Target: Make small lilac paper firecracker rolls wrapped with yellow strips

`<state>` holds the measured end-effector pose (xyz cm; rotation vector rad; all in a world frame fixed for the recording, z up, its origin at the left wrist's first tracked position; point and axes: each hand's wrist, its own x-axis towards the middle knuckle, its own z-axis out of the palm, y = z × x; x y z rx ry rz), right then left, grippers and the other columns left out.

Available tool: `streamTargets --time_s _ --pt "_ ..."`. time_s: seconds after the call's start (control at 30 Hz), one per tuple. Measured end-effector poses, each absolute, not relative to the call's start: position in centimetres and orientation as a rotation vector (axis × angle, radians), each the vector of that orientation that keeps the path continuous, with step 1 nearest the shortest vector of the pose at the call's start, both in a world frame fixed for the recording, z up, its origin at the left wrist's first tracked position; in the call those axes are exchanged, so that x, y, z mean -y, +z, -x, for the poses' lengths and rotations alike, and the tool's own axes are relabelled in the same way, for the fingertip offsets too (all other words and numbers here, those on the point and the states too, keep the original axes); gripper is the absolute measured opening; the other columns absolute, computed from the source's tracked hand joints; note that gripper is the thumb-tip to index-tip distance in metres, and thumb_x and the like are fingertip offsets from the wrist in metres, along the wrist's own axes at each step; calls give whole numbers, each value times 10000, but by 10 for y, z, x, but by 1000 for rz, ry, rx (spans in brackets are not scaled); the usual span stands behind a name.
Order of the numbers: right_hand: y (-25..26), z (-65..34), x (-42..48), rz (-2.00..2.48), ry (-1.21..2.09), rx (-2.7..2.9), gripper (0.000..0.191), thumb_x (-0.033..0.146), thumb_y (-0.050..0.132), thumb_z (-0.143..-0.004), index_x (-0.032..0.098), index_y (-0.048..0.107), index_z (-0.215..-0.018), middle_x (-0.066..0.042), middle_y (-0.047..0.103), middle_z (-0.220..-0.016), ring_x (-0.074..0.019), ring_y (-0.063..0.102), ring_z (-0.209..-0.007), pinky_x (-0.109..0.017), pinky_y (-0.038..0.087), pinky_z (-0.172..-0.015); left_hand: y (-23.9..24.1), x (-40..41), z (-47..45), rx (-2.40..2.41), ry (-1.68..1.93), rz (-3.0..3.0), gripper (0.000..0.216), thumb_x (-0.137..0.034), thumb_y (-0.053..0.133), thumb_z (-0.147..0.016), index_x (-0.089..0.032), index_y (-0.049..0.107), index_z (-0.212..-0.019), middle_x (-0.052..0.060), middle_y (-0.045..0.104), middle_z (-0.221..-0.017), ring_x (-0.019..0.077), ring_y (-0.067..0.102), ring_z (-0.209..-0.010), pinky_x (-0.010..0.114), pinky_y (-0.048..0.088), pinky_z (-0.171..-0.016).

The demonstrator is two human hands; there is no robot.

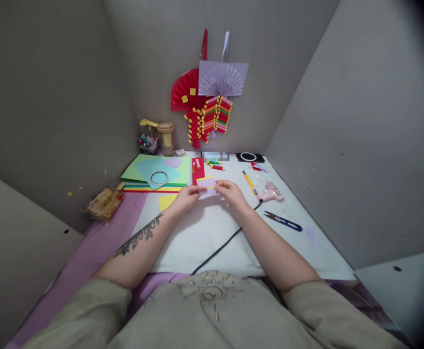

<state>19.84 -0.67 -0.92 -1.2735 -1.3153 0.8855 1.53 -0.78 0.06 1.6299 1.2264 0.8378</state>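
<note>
Between my two hands, a small piece of lilac paper (205, 184) with yellow strips on it is held just above the white table. My left hand (188, 198) pinches its left side. At its right side, the fingers of my right hand (230, 193) are closed on the same paper. Just beyond lies a red sheet (201, 166) with small paper rolls (198, 164) on it. Several green and red rolls with yellow ends (216, 167) lie to the right of that sheet. A yellow paper piece (167, 202) rests on the table left of my left hand.
Coloured sheets (135, 169) with a tape roll (159, 178) are stacked left. Right lie a yellow cutter (250, 182), pink glue gun (271, 195), its black cord (217, 251) and thread snips (283, 221). Paper fans (223, 78) with firecracker strings hang behind; a pen cup (148, 144) stands back left.
</note>
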Motion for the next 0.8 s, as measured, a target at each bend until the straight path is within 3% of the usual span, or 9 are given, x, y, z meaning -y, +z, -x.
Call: streamTargets --time_s 0.1,0.23,0.37,0.47,0.6,0.7,0.8 --pt "-23 -196 -2 1289 1047 1290 139 306 592 -591 171 572 -615 22 508 -551 -124 449 -550 -248 340 -544 0 5 -7 -1230 809 -1792 331 -127 478 -687 -173 705 -922 37 661 -806 139 571 -633 258 466 -630" --pt "-35 -191 -6 1392 999 1463 104 268 576 -588 168 587 -616 30 523 -546 -114 441 -534 -237 330 -530 -10 -10 5 -1265 932 -2132 264 -100 473 -667 -186 703 -765 64 639 -996 181 583 -903 284 449 -833" --pt "-36 -196 -9 1495 714 1664 85 247 564 -623 176 610 -618 -1 565 -674 -142 497 -661 -261 382 -648 -23 -17 3 -1183 616 -2332 258 -154 491 -697 -188 711 -826 50 680 -854 187 596 -801 283 452 -779" --pt "-32 -201 -9 1489 570 1701 89 249 560 -658 182 615 -644 -18 552 -760 -149 509 -722 -277 395 -724 -24 -15 -5 -1218 658 -2353 230 -230 492 -743 -183 707 -810 54 686 -826 190 590 -774 280 442 -746" --pt "-25 -198 -1 1375 633 1781 93 264 561 -688 188 610 -667 -14 550 -778 -143 517 -735 -265 404 -719 -16 -8 -14 -1269 832 -2203 251 -330 517 -763 -167 682 -860 52 674 -853 168 573 -726 260 433 -676" --pt "-21 -194 4 1323 672 1776 101 281 575 -685 186 604 -666 -13 561 -785 -142 520 -738 -262 403 -698 -14 -8 -18 -1261 835 -2190 203 -302 527 -751 -155 666 -768 42 653 -774 158 554 -693 255 413 -643" --pt "-20 -193 4 1278 829 1543 200 308 606 -658 187 602 -817 15 561 -726 -126 509 -661 -251 398 -623 -18 -12 -18 -1263 891 -2139 197 -289 499 -767 -152 638 -736 28 629 -726 149 539 -673 250 398 -622"
